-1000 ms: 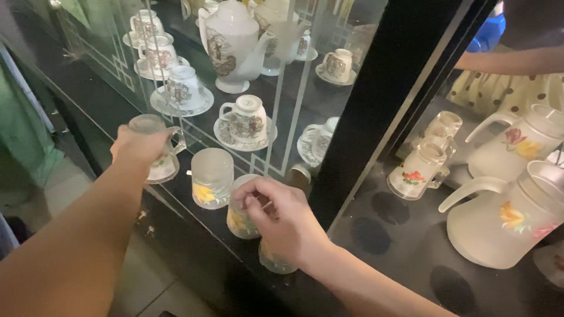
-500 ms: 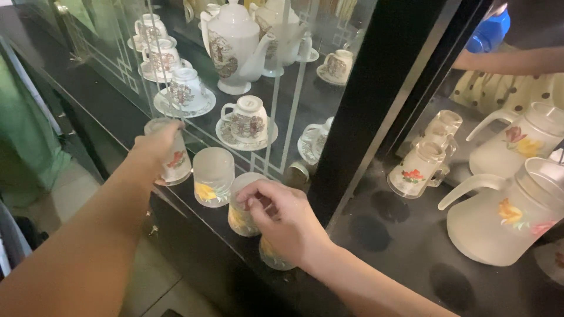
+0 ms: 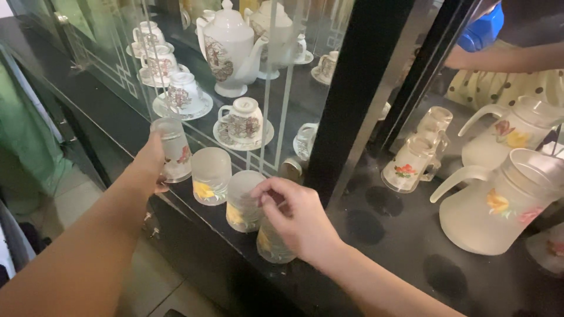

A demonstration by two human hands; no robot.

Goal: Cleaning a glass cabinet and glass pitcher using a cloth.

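Landmark: black post of the glass cabinet, upright between the two bays.

Step in hand, as judged: frosted mugs being set in a row along the shelf edge, left of the post.

- Left hand: fingers wrapped round the end mug, farthest left of the post, upright, base at or just above the shelf; contact with the shelf cannot be told.
- Right hand: fingers curled over the rim of the near mug, closest to the post, closed on it.
- Between them: two free mugs, upright, yellow flower print, just beside one another.

Next move, as judged: little room in the row, so each mug needs a straight, gentle placement without knocking its neighbour.

Around:
- Behind the glass pane, left of the post: white teapot, cups on saucers.
- Right of the post: two frosted jugs, more mugs on their sides; another person's arm at the far top.

In the way: the pane just behind the row.
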